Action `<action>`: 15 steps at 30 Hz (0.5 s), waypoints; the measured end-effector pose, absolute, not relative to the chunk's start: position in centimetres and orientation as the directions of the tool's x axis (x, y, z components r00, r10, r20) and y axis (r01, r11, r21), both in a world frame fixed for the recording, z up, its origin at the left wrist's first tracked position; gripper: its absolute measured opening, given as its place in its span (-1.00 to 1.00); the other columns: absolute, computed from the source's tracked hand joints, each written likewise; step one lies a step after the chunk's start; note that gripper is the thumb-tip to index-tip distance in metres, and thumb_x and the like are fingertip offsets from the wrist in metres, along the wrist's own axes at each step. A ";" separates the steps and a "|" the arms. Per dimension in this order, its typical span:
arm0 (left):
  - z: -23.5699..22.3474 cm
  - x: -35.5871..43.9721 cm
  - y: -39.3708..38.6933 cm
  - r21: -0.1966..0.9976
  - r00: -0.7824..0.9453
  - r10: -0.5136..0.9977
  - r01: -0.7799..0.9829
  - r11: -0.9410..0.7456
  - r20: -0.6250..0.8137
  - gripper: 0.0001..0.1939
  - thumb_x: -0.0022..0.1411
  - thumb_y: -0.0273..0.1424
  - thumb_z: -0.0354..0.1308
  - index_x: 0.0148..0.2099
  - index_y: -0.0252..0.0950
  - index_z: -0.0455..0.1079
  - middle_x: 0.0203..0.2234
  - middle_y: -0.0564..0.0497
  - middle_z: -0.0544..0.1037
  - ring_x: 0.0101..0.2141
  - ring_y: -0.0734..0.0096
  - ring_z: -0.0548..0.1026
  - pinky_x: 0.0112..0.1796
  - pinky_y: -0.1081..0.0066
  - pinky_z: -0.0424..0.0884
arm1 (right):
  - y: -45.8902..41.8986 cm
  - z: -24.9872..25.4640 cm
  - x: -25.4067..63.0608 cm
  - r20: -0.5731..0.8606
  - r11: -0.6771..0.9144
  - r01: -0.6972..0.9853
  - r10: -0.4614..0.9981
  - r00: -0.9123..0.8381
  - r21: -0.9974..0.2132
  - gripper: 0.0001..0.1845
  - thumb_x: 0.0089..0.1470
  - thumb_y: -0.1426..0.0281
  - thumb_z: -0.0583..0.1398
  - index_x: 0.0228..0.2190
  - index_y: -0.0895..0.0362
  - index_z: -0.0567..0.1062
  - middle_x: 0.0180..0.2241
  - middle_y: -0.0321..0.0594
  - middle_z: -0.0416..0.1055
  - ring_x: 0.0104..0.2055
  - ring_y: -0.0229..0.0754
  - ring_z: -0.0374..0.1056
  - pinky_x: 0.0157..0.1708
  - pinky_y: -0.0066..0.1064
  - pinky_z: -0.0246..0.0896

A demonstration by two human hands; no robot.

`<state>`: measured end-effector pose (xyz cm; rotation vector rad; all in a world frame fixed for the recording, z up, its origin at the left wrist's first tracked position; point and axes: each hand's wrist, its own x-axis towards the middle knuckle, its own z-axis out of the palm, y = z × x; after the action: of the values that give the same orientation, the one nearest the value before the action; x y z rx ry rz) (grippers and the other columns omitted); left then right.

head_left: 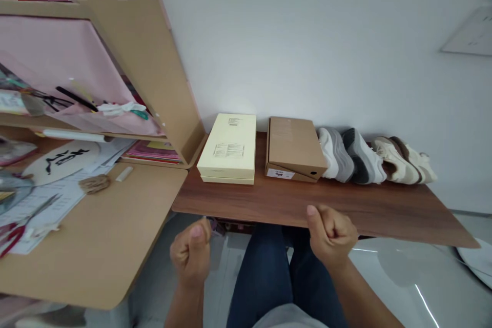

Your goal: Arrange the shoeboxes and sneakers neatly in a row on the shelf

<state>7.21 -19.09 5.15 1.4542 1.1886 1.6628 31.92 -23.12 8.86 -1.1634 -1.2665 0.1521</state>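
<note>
Both hands are closed into fists in front of a long brown wooden shelf [277, 197]. My left hand [192, 251] is raised just off the shelf's front edge, left of my legs, with nothing showing in it. Near the shelf's front edge, my right hand [330, 236] is likewise curled with no object visible. A pale yellow box [230, 146] lies towards the shelf's left end. Beside it is a brown cardboard shoebox [294, 143] with its lid slightly askew. To the right stand grey-and-white sneakers [363, 156] and a pair of cream-and-brown shoes [402, 161].
At the left, a light wooden desk [103, 236] holds red-handled scissors [23, 228], papers, a round fan [63, 161] with black writing and a brown bundle [94, 183]. Its upright side panel [154, 61] borders the shelf. A white wall [307, 36] rises behind.
</note>
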 end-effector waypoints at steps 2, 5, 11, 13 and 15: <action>6.8 7.6 -18.3 0.911 -0.164 0.897 0.035 -0.410 0.410 -0.49 0.30 0.04 -0.07 -0.05 -0.24 0.45 -0.23 -0.17 0.56 -0.28 0.22 0.56 -0.25 0.20 0.51 | -21.8 10.0 31.1 0.638 0.509 0.413 0.716 0.283 -0.755 -0.89 0.16 0.31 0.22 -0.30 0.05 0.38 -0.38 -0.23 0.43 -0.37 -0.24 0.42 -0.39 -0.42 0.33; 7.9 8.0 -17.7 0.920 -0.114 0.913 0.023 -0.392 0.392 -0.21 0.23 0.14 -0.03 0.38 -0.12 0.04 0.32 -0.19 0.17 0.23 -0.01 0.27 0.11 0.03 0.33 | -20.7 10.6 30.3 0.588 0.485 0.444 0.799 0.127 -0.754 -0.32 0.19 0.09 0.14 0.25 -0.01 0.11 0.27 0.03 0.12 0.28 0.08 0.15 0.11 0.02 0.23; 5.0 6.8 -16.7 0.930 -0.153 0.920 0.134 -0.343 0.361 -0.29 0.32 0.00 -0.03 0.38 -0.23 0.08 0.33 -0.19 0.16 0.32 0.08 0.11 0.28 0.08 0.02 | -19.6 9.8 29.8 0.497 0.384 0.567 0.866 0.053 -0.729 -0.22 0.24 0.06 0.07 0.35 -0.04 -0.11 0.41 -0.11 -0.19 0.43 0.09 -0.22 0.32 0.14 -0.20; 4.7 6.2 -15.8 0.938 -0.194 0.920 0.144 -0.316 0.340 -0.35 0.34 -0.03 -0.02 0.35 -0.25 0.14 0.29 -0.20 0.23 0.29 0.10 0.18 0.27 0.09 0.06 | -18.9 9.6 29.6 0.465 0.348 0.572 0.883 0.066 -0.742 -0.21 0.21 0.06 0.11 0.34 -0.04 -0.06 0.40 -0.10 -0.16 0.42 0.09 -0.19 0.31 0.14 -0.18; 5.1 5.8 -14.7 0.933 -0.231 0.908 0.166 -0.318 0.351 -0.37 0.33 -0.04 0.01 0.32 -0.26 0.20 0.27 -0.20 0.27 0.26 0.11 0.23 0.26 0.10 0.09 | -17.9 9.6 29.3 0.445 0.327 0.578 0.893 0.069 -0.747 -0.22 0.19 0.06 0.13 0.33 -0.04 0.00 0.39 -0.09 -0.12 0.41 0.10 -0.14 0.30 0.16 -0.16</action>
<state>5.79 -14.67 5.12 1.4284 1.3165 1.6056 29.34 -17.94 9.57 -1.3589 -1.6179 0.4045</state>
